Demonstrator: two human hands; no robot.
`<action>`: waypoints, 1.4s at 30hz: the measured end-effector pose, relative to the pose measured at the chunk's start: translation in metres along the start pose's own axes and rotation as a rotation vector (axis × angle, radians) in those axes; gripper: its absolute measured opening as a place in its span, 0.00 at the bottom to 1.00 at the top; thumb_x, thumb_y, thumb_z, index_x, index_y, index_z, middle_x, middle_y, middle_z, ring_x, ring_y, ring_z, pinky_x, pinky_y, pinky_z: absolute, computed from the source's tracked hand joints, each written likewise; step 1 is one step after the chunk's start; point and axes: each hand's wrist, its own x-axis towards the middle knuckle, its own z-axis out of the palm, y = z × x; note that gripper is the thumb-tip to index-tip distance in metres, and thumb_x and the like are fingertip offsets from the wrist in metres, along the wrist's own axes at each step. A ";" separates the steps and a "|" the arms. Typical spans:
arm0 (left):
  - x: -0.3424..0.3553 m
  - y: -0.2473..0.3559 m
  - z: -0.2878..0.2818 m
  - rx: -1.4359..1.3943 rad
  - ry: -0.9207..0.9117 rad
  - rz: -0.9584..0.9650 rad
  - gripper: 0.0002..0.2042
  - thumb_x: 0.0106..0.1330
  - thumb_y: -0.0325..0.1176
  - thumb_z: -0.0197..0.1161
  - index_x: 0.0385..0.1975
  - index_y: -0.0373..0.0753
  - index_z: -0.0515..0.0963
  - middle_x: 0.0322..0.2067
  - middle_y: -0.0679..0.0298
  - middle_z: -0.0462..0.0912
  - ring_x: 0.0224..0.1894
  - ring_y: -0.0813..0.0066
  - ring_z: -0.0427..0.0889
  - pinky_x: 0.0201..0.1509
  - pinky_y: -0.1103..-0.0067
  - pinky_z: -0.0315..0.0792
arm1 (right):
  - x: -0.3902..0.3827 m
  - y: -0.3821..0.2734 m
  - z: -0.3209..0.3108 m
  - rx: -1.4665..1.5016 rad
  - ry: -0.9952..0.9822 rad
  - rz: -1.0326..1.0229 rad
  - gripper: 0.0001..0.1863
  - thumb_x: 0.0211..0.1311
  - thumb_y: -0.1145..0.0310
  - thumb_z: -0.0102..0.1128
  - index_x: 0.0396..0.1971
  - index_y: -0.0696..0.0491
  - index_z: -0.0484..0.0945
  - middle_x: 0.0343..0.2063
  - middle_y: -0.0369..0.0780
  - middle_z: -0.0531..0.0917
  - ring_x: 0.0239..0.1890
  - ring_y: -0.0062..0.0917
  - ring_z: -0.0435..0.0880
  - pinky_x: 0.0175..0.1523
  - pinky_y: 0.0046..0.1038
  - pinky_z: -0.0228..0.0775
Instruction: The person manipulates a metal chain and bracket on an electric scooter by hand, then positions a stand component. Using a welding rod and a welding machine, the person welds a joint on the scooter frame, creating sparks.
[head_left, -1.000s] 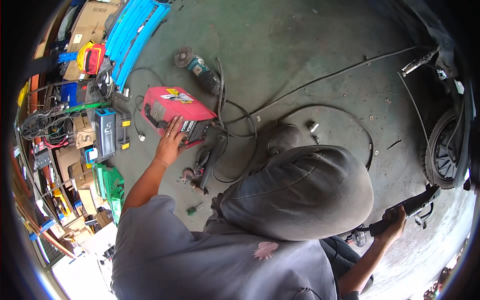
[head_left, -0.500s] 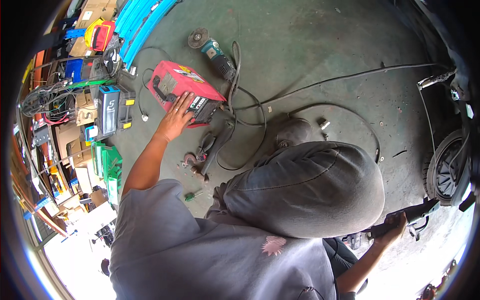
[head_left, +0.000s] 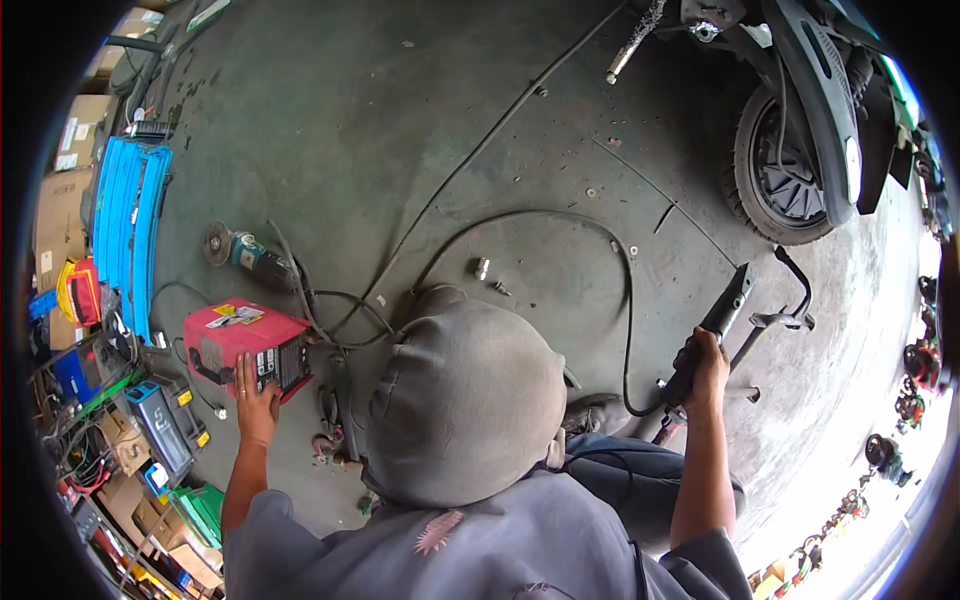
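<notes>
My left hand [head_left: 257, 400] lies with fingers extended on the front panel of a red welding machine [head_left: 240, 330] at left. My right hand [head_left: 706, 365] grips a black electrode holder [head_left: 735, 300], from which a long thin rod [head_left: 668, 199] runs up toward the middle of the floor. A black cable [head_left: 627, 320] loops from the holder across the floor. An angle grinder [head_left: 260, 257] lies above the welder, among more cables. A rounded grey fabric shape [head_left: 465, 395] fills the lower centre, hiding part of the floor; my legs in dark trousers [head_left: 620, 480] show right of it.
A scooter's wheel [head_left: 780, 185] and frame stand at upper right, with a metal part [head_left: 625, 55] beside them. Blue panels [head_left: 130, 225], cardboard boxes [head_left: 60, 220] and shelving with tool cases [head_left: 165, 430] line the left side. Small metal fittings [head_left: 483, 268] lie on the grey-green floor.
The view has turned, bringing more of the scooter in. My left hand stays on the welder. The electrode holder in my right hand now points more steeply away from me.
</notes>
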 end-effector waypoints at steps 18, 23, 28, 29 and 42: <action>0.022 -0.019 -0.042 -0.011 0.069 -0.236 0.20 0.53 0.41 0.70 0.40 0.37 0.75 0.65 0.53 0.62 0.68 0.54 0.60 0.70 0.62 0.55 | 0.173 0.053 0.031 -0.884 -0.164 -0.007 0.31 0.62 0.37 0.50 0.31 0.56 0.79 0.26 0.38 0.79 0.28 0.21 0.77 0.31 0.31 0.70; -0.008 -0.174 -0.004 -0.266 0.473 -1.250 0.42 0.54 0.64 0.63 0.57 0.30 0.71 0.53 0.40 0.75 0.57 0.46 0.73 0.60 0.65 0.67 | 0.174 0.027 0.026 -1.591 0.018 -0.529 0.41 0.64 0.31 0.37 0.32 0.59 0.80 0.28 0.54 0.81 0.32 0.50 0.80 0.36 0.47 0.70; 0.009 -0.211 0.043 -0.508 0.080 -1.228 0.43 0.53 0.73 0.50 0.54 0.39 0.76 0.57 0.48 0.74 0.59 0.52 0.73 0.62 0.66 0.65 | 0.111 0.018 0.078 -1.359 -0.282 -1.059 0.24 0.70 0.49 0.46 0.32 0.56 0.79 0.28 0.52 0.82 0.31 0.51 0.80 0.36 0.48 0.68; 0.013 -0.212 0.043 -0.447 0.101 -1.228 0.43 0.54 0.74 0.48 0.54 0.40 0.77 0.57 0.49 0.74 0.60 0.54 0.72 0.61 0.67 0.65 | 0.103 0.017 0.093 -1.386 -0.347 -1.031 0.22 0.70 0.51 0.47 0.32 0.56 0.78 0.27 0.51 0.81 0.30 0.50 0.79 0.35 0.46 0.68; -0.036 -0.266 0.109 -0.348 0.172 -0.940 0.21 0.70 0.52 0.41 0.62 0.64 0.68 0.63 0.59 0.67 0.66 0.60 0.65 0.69 0.73 0.55 | -0.024 0.049 0.208 -1.201 -0.873 -0.867 0.12 0.67 0.64 0.56 0.31 0.59 0.75 0.19 0.38 0.77 0.20 0.20 0.73 0.27 0.26 0.66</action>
